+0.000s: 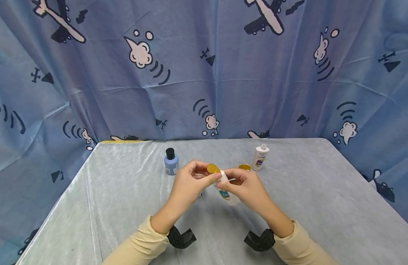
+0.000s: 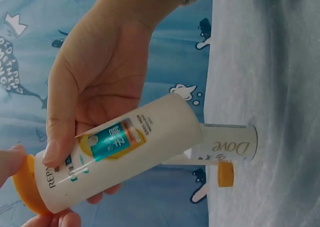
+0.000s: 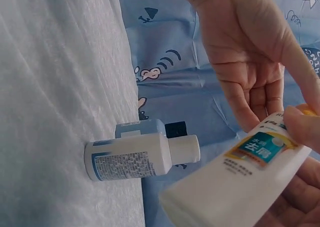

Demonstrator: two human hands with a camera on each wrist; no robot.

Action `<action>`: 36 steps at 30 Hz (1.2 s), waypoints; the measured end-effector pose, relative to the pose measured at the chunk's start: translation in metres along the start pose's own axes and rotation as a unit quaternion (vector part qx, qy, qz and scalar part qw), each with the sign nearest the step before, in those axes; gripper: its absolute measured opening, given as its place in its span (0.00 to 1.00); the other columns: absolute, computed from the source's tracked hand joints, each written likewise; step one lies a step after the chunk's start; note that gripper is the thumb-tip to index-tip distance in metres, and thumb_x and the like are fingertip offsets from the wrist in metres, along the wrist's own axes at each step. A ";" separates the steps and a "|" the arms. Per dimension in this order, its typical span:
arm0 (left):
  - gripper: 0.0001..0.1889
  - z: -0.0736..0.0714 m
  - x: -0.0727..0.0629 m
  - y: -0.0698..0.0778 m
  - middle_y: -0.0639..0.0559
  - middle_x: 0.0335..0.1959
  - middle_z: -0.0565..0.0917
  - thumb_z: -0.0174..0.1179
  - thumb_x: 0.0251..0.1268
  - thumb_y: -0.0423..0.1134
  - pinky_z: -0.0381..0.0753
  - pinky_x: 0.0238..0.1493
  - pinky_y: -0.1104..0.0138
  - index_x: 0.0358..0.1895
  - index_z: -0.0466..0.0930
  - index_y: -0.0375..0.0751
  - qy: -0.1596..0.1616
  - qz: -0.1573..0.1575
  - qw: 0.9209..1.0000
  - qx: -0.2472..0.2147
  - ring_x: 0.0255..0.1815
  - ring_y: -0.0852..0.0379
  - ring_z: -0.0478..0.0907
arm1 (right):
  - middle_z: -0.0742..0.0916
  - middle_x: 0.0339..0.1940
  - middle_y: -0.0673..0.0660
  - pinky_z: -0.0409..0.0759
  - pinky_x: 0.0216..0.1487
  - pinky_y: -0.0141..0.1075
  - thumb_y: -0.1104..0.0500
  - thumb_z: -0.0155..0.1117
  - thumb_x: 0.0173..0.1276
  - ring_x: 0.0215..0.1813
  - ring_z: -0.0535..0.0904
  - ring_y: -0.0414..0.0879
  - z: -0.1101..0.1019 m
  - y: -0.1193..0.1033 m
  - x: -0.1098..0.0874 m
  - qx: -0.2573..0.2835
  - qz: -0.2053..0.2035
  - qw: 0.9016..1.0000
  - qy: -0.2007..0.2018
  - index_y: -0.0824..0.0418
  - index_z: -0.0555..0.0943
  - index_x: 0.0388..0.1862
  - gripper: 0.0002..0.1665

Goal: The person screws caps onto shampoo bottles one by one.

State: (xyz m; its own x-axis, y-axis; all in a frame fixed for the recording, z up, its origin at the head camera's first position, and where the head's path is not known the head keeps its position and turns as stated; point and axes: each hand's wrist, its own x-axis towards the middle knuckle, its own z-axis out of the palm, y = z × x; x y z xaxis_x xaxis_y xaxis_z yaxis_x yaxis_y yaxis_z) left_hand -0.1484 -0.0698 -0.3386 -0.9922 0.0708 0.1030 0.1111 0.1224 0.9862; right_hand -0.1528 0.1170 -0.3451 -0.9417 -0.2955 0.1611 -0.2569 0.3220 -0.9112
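Observation:
Both hands meet above the table at a white shampoo bottle with a yellow cap and a teal label, held tilted with its base toward the right. My left hand pinches the cap, thumb on the near side. Curled around the upper body are the fingers and thumb of my right hand. The left wrist view shows the shampoo bottle in the right hand's grip with left fingertips at the cap. In the right wrist view its label faces the camera.
A blue bottle with a black cap stands behind the left hand. At the back right is a white bottle. A yellow cap shows past the right hand. A white bottle and a Dove container also stand there.

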 end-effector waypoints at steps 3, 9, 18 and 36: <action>0.18 0.000 -0.001 -0.001 0.47 0.41 0.86 0.75 0.55 0.45 0.80 0.35 0.71 0.45 0.83 0.40 0.000 0.007 1.000 0.006 0.39 0.60 0.86 | 0.90 0.43 0.61 0.87 0.39 0.38 0.58 0.74 0.62 0.35 0.87 0.38 0.000 -0.001 0.000 -0.006 -0.003 1.000 0.003 0.65 0.86 0.49 0.18; 0.17 -0.002 -0.001 -0.001 0.49 0.42 0.86 0.74 0.55 0.44 0.81 0.36 0.70 0.46 0.84 0.43 -0.006 0.017 1.000 0.006 0.40 0.60 0.85 | 0.90 0.43 0.62 0.85 0.37 0.35 0.58 0.74 0.62 0.34 0.87 0.37 -0.002 -0.004 -0.001 -0.008 -0.013 1.000 -0.002 0.65 0.86 0.50 0.19; 0.15 -0.004 -0.001 0.000 0.49 0.44 0.86 0.73 0.56 0.41 0.82 0.37 0.71 0.46 0.85 0.44 -0.026 0.041 0.999 -0.001 0.42 0.58 0.85 | 0.90 0.43 0.64 0.87 0.39 0.37 0.60 0.72 0.63 0.35 0.87 0.37 -0.006 -0.003 0.000 0.003 -0.031 0.999 -0.025 0.67 0.85 0.50 0.18; 0.16 -0.007 0.001 0.000 0.41 0.46 0.85 0.70 0.59 0.34 0.83 0.48 0.72 0.50 0.84 0.34 -0.085 0.091 0.992 -0.012 0.43 0.60 0.82 | 0.89 0.40 0.62 0.86 0.41 0.37 0.62 0.72 0.62 0.37 0.87 0.40 -0.015 0.000 0.002 0.040 -0.019 0.997 -0.069 0.70 0.84 0.50 0.19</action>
State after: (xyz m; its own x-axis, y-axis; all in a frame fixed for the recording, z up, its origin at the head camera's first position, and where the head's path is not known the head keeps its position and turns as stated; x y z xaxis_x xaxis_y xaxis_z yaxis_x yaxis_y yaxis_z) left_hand -0.1493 -0.0767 -0.3378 -0.9316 0.2552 0.2590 0.2849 0.0697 0.9560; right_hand -0.1576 0.1295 -0.3393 -0.8909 -0.4296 0.1475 -0.2691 0.2376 -0.9334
